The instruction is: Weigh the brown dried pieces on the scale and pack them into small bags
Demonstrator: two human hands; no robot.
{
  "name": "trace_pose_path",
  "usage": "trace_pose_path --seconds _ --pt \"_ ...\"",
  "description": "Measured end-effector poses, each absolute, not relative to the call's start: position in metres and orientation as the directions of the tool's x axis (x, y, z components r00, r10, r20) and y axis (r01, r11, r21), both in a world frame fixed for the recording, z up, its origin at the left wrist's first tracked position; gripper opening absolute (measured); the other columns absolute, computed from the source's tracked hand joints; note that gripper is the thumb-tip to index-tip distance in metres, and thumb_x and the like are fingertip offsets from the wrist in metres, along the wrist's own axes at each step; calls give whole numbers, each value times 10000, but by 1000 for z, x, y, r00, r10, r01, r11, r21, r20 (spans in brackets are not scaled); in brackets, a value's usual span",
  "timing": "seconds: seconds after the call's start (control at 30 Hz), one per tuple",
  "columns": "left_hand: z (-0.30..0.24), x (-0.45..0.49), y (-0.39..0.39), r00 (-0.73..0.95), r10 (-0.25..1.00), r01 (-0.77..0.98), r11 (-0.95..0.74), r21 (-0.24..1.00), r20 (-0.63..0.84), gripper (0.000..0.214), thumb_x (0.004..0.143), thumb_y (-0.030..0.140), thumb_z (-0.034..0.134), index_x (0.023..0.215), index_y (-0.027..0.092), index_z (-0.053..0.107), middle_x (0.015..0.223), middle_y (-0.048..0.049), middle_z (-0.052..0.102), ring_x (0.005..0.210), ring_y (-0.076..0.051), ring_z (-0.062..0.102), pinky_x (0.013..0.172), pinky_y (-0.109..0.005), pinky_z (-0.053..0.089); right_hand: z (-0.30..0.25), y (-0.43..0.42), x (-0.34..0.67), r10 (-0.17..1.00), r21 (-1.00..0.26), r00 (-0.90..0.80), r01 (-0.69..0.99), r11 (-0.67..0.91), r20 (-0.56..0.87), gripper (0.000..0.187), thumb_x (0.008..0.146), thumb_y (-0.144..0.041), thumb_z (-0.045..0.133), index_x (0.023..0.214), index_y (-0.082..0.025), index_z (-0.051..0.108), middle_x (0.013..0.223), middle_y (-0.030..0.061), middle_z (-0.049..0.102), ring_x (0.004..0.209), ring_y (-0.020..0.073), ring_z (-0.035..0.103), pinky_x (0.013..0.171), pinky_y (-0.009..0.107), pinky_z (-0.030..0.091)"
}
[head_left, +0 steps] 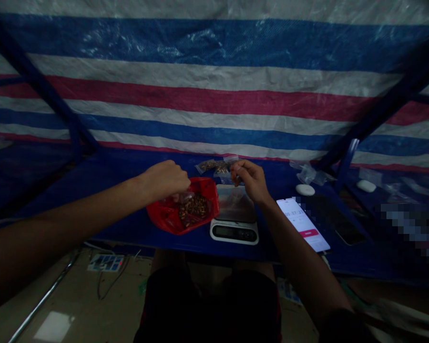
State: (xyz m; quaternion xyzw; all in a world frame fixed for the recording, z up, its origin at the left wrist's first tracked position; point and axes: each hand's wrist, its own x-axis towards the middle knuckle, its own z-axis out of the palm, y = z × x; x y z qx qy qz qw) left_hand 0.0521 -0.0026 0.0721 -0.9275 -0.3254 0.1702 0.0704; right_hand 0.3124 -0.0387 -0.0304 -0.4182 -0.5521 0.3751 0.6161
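Note:
My left hand [166, 180] is curled closed above the left rim of a red plastic container [157, 220]. Its fingertips are turned away, so what they hold, if anything, is hidden. Inside the container is a pile of small brass-coloured metal pieces [193, 208], with clear plastic around them. Above the back of a white digital scale [236, 231], my right hand [249, 178] is pinched closed; anything between its fingers is too small and dark to make out. Small clear zip bags [214, 166] filled with small pieces lie just behind it.
A lit phone [302, 224] showing a timer lies right of the scale, beside a dark phone [339, 221]. Behind them are a white earbud case [305, 190] and crumpled clear bags [309, 172]. Blue frame bars [53, 95] slant upward before a striped tarp [214, 100].

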Motion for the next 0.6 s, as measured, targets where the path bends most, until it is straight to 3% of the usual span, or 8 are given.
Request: trace_pose_path --seconds 0.17,0.43,0.6 --pt "71 46 -5 738 623 585 -782 -216 -259 98 896 216 743 835 233 817 809 -98 787 887 -279 764 807 -368 530 -31 -38 312 926 -930 105 -4 366 364 364 870 -581 771 808 -229 703 654 -13 658 584 134 588 517 258 454" --pt "71 46 1 734 636 594 -771 -229 -238 124 879 338 777 847 226 818 745 -96 762 828 -279 757 766 -352 543 -29 -40 312 921 -925 89 39 378 380 375 878 -591 760 800 -227 713 659 -9 666 593 140 595 524 266 465" --pt "67 46 0 712 659 624 -752 -212 -241 96 895 269 750 899 213 828 862 -122 801 868 -278 761 800 -354 542 -28 -41 312 918 -922 84 46 385 387 394 873 -604 761 781 -225 709 650 -9 664 581 135 585 528 265 461"
